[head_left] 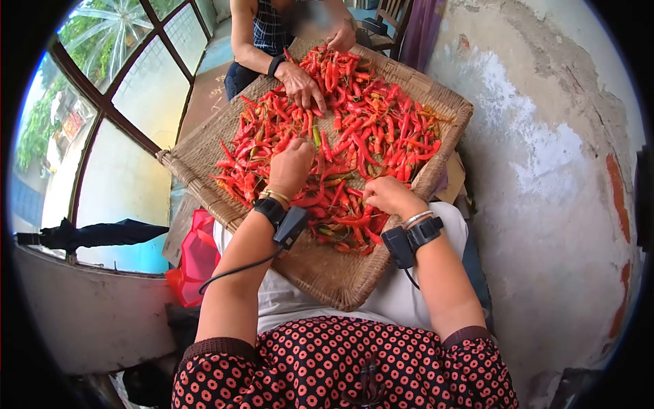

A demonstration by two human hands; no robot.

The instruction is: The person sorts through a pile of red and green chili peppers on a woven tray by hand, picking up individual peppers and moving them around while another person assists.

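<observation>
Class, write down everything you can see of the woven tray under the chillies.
The tray is squarish, flat and woven from tan fibre, with a low rolled rim. Its near corner rests on the person's lap and is bare; red chillies cover the rest. The left hand, right hand and another person's hand lie in the chillies.

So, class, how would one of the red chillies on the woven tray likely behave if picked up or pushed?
Probably light: the red chillies are thin pods heaped loosely on the woven tray. Likely slightly bendy, since many lie curved. Pushed, one would probably snag on tangled neighbours and the rough weave rather than roll.
</observation>
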